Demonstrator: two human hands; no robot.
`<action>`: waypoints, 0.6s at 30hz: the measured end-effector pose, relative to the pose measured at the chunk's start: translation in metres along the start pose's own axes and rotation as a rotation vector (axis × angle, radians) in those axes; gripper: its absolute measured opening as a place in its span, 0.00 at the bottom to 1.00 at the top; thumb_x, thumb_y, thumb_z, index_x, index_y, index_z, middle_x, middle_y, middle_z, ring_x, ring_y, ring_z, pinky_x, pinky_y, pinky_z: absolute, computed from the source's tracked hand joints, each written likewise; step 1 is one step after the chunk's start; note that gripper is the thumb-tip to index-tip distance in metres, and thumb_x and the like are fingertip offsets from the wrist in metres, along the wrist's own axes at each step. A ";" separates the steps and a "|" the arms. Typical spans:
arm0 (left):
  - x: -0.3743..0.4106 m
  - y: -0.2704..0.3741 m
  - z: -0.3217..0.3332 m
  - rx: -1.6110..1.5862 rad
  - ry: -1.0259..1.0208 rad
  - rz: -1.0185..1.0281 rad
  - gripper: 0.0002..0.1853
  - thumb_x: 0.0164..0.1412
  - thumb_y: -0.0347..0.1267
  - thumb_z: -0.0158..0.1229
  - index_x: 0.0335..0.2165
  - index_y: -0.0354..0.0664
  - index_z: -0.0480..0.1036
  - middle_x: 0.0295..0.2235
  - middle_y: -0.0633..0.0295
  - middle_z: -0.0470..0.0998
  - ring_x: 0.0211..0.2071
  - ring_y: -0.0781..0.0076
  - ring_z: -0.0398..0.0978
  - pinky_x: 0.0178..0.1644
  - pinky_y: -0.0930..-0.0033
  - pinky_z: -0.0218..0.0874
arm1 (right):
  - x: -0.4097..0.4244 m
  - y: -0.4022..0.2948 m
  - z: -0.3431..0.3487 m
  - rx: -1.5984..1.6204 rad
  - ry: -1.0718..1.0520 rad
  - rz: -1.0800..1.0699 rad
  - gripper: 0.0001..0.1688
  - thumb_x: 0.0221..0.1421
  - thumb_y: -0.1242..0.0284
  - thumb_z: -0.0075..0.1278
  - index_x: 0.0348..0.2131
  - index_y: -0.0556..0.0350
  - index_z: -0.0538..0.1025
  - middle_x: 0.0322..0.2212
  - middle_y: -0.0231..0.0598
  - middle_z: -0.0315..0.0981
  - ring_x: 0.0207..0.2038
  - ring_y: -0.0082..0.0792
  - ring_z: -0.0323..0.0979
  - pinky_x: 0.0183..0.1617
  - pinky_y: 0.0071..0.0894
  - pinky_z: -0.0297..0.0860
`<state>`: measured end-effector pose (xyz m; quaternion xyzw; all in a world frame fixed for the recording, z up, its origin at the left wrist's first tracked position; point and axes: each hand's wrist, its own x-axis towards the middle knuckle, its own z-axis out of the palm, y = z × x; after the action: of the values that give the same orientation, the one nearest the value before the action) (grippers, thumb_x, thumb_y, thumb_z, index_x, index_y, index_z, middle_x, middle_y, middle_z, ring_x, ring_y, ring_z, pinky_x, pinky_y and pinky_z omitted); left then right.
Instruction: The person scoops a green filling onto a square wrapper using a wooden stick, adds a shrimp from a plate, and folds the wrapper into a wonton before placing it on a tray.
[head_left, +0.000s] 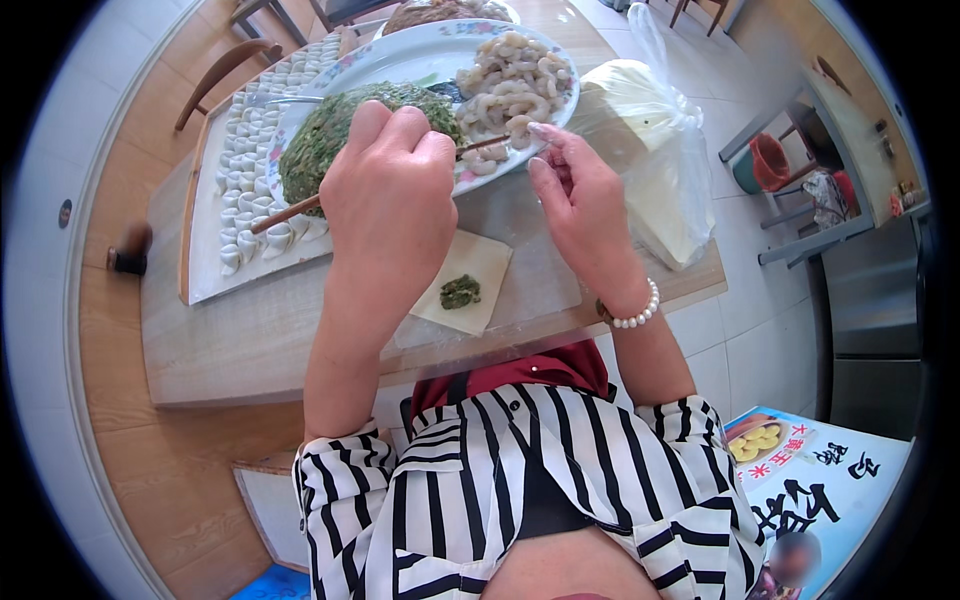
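My left hand (394, 172) is closed around a thin wooden stick (286, 214), whose far tip reaches the shrimp on the plate. My right hand (589, 202) is at the plate's near right rim, thumb and forefinger apart. Its forefinger is beside the peeled shrimp (517, 82); whether it touches one is unclear. The oval floral plate (360, 60) also bears a mound of chopped green filling (322, 146), partly hidden behind my left hand. Below my hands, a square dough wrapper (480, 262) lies flat on the table with a dab of green filling (460, 292) on it.
A wood-edged tray (206, 247) at left holds rows of folded dumplings (247, 165). A metal utensil (281, 98) rests at the filling. Right of the plate stands a clear plastic bag (667, 180) of pale wrappers. Another filled plate (517, 13) is behind. The table edge (262, 390) is close to me.
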<state>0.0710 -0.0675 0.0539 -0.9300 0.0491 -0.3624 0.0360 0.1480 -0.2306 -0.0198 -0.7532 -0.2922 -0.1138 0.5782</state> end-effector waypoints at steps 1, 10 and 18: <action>-0.001 -0.001 0.000 0.021 0.030 -0.011 0.03 0.39 0.23 0.60 0.18 0.39 0.73 0.26 0.62 0.73 0.36 0.61 0.71 0.33 0.63 0.68 | -0.002 -0.001 0.002 0.082 0.005 0.065 0.17 0.59 0.79 0.54 0.49 0.65 0.74 0.30 0.44 0.76 0.28 0.33 0.75 0.34 0.32 0.72; -0.009 0.007 0.001 0.007 0.041 -0.013 0.03 0.45 0.23 0.61 0.24 0.40 0.78 0.28 0.65 0.75 0.35 0.63 0.72 0.35 0.63 0.68 | -0.009 0.008 0.011 0.174 0.084 -0.003 0.18 0.55 0.83 0.58 0.46 0.60 0.74 0.29 0.38 0.76 0.27 0.24 0.74 0.31 0.25 0.72; -0.010 -0.001 -0.002 0.064 0.147 -0.026 0.03 0.39 0.24 0.58 0.19 0.40 0.72 0.26 0.63 0.72 0.35 0.62 0.70 0.34 0.63 0.68 | -0.006 0.006 0.010 0.099 0.095 -0.075 0.17 0.53 0.84 0.59 0.43 0.60 0.75 0.28 0.39 0.75 0.27 0.26 0.74 0.32 0.27 0.73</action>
<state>0.0618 -0.0658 0.0487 -0.8997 0.0278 -0.4317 0.0573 0.1448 -0.2243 -0.0310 -0.7060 -0.2979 -0.1566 0.6231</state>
